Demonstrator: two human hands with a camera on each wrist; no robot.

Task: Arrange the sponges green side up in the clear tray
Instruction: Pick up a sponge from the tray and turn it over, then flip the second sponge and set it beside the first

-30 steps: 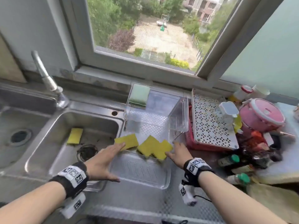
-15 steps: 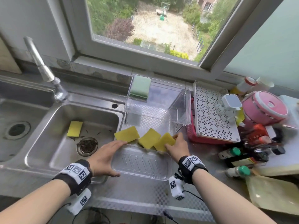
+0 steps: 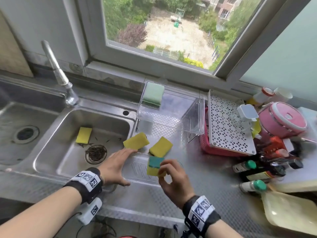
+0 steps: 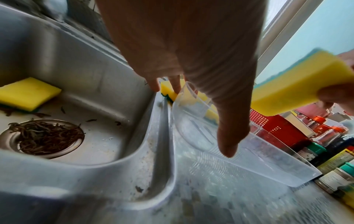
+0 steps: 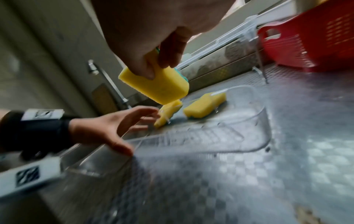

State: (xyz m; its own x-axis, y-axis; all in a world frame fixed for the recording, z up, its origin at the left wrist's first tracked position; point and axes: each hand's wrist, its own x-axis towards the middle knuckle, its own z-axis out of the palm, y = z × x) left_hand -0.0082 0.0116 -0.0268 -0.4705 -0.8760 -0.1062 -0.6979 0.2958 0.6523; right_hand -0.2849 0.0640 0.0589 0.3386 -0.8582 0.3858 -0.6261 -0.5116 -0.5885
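**Yellow sponge lifted over the clear tray**

Yellow foam faces the wrist camera as the right hand (image 3: 173,179) pinches one sponge (image 3: 154,166) between thumb and fingers, holding it in the air above the clear tray (image 3: 137,170); its green side shows toward the head camera. The left hand (image 3: 114,166) lies spread with straight fingers against the tray's left end, its fingertips near a second sponge (image 3: 136,141), gripping nothing.

Two sponges lie yellow side up just beyond the tray's far rim: that second one on the left and a third sponge (image 3: 160,146) on the right. A fourth sponge (image 3: 83,135) sits yellow side up in the sink basin (image 3: 106,124), near a drain strainer (image 3: 95,154) full of dark scraps. Behind the tray stands a clear box (image 3: 171,114) with a pale green sponge (image 3: 153,95) leaning inside its far wall.

To the right are a red basket (image 3: 208,146) topped by a white perforated panel (image 3: 224,124), a pink lidded pot (image 3: 283,120), and a crowd of bottles (image 3: 253,169). The tray rests on an embossed steel counter (image 3: 197,182). A faucet (image 3: 56,71) rises at the sink's back, beneath a window (image 3: 171,31) overlooking trees and a yard.
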